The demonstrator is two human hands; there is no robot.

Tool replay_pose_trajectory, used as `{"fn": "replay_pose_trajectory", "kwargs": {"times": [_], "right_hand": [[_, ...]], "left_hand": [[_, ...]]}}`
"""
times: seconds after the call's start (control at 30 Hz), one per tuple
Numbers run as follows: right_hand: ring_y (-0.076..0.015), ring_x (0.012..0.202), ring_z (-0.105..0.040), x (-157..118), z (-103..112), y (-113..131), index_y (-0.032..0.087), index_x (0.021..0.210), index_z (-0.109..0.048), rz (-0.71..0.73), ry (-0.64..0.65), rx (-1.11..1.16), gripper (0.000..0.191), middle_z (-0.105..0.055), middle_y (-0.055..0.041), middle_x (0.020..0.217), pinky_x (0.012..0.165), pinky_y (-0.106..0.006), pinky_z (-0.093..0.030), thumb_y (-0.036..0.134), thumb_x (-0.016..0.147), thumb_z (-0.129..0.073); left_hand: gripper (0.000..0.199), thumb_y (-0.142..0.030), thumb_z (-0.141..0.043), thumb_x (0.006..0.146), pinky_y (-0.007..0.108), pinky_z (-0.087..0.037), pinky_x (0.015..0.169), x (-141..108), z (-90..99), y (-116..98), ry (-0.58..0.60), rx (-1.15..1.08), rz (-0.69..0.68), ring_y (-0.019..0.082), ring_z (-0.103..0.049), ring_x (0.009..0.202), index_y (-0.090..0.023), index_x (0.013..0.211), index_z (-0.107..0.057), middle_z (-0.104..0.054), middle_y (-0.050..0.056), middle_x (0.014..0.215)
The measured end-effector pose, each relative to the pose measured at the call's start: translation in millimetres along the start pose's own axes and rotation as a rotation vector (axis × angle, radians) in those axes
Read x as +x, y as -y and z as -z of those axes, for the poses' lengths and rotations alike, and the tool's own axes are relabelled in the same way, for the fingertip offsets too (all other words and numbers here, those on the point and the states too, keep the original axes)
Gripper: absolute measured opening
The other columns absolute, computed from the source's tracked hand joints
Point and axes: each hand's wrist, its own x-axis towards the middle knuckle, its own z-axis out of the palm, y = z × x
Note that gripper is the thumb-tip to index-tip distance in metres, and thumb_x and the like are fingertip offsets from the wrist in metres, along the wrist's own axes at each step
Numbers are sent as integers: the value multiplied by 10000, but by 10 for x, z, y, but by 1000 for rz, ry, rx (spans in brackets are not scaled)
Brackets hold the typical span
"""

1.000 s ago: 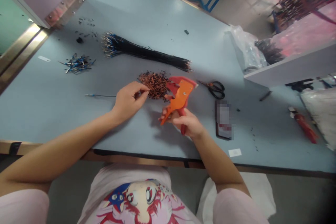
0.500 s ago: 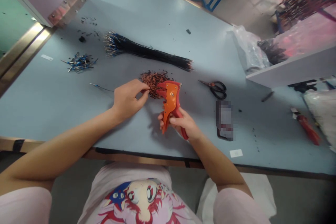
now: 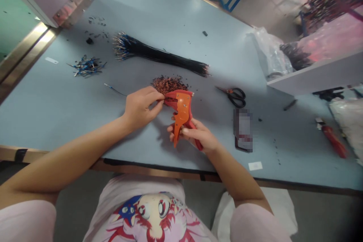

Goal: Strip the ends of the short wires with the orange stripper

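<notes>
Orange-red stripper [image 3: 183, 110], shifted nearer our left hand [image 3: 141, 109]: clasped in our right hand [image 3: 203, 137]. Wire [image 3: 115, 90], one: left-pinched; a skewed bite could nick it.

The person wears a pale pink short-sleeved top [image 3: 141, 206], its front printed with a large cartoon face [image 3: 154, 211] that has big reddish eyes and red hair. Beside that face sits a smaller dark blue cat-like figure [image 3: 126, 210].
</notes>
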Motion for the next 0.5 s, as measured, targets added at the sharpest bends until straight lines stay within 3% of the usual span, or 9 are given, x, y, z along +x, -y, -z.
{"fn": "replay_pose_trajectory", "kwargs": {"times": [0.2, 0.5], "right_hand": [[-230, 902, -627, 6, 50, 28, 172, 1223, -469, -65, 57, 37, 514, -624, -134, 1088, 770, -420, -514, 330, 771, -658], [-208, 744, -641, 16, 35, 5, 142, 1129, -526, -36, 34, 75, 400, -644, -90, 903, 665, -429, -544, 323, 788, -632]], "left_hand": [[108, -199, -502, 796, 247, -413, 651, 0, -14, 14, -62, -67, -34, 115, -529, 672, -200, 778, -608, -619, 11, 764], [94, -206, -505, 796, 243, -406, 642, 2, 5, -11, -56, -71, -48, 108, -500, 636, -194, 766, -593, -613, 7, 735]]}}
